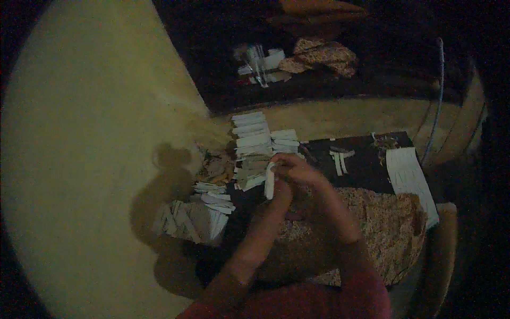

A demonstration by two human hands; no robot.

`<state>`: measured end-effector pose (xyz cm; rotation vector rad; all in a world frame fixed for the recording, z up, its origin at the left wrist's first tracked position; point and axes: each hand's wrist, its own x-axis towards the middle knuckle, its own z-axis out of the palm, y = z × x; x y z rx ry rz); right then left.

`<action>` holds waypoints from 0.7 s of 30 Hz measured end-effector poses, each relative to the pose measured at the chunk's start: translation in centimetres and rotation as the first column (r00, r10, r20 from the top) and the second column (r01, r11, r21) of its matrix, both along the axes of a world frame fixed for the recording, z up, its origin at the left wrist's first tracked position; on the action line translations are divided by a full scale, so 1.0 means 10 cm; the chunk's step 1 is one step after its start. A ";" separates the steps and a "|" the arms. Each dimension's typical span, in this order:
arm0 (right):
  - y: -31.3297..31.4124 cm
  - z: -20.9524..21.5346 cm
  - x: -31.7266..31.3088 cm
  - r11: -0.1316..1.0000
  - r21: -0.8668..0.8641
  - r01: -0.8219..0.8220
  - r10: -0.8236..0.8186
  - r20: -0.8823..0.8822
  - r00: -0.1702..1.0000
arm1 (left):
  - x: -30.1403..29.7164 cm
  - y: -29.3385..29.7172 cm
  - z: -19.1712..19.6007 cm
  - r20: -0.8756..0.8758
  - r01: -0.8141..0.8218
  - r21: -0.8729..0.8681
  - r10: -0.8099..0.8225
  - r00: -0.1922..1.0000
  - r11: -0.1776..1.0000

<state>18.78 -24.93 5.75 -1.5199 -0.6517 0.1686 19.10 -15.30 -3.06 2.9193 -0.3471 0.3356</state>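
A narrow white strip (pixel 270 182), perhaps folded paper, stands nearly upright between my hands. My left hand (pixel 283 192) is closed around its side, though most of its fingers are hidden. From the right, my right hand (pixel 297 168) reaches over, its fingers pinched at the strip's upper end. Just beyond and left of my hands lies a stack of white strips (pixel 252 132) in rows. Dim light blurs the finer details.
More white and greyish strips (pixel 186 220) lie at the left by the pale wall (pixel 90 133). Patterned cloth (pixel 393 228) covers the near right, beside a long white sheet (pixel 409 173). A few loose strips (pixel 340 159) rest on the dark surface. Crumpled cloth (pixel 324 56) lies farther back.
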 end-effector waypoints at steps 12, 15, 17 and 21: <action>0.45 0.07 0.16 0.959 0.036 0.282 -0.283 0.045 0.958 | -0.02 -0.16 -0.09 0.012 -0.048 -0.129 0.049 0.999 0.991; -0.19 -0.26 0.20 0.929 0.019 0.370 -0.370 0.031 0.929 | 0.02 -0.35 -0.17 -0.009 -0.011 -0.168 0.010 1.000 0.986; -0.36 -0.30 0.23 0.950 0.059 0.306 -0.306 -0.003 0.952 | 0.07 -0.27 -0.12 -0.004 -0.031 -0.174 0.031 1.000 0.984; -0.57 -0.17 0.13 0.908 0.181 0.379 -0.352 -0.163 0.922 | 0.08 -0.16 -0.09 -0.023 -0.043 -0.156 0.040 0.999 0.987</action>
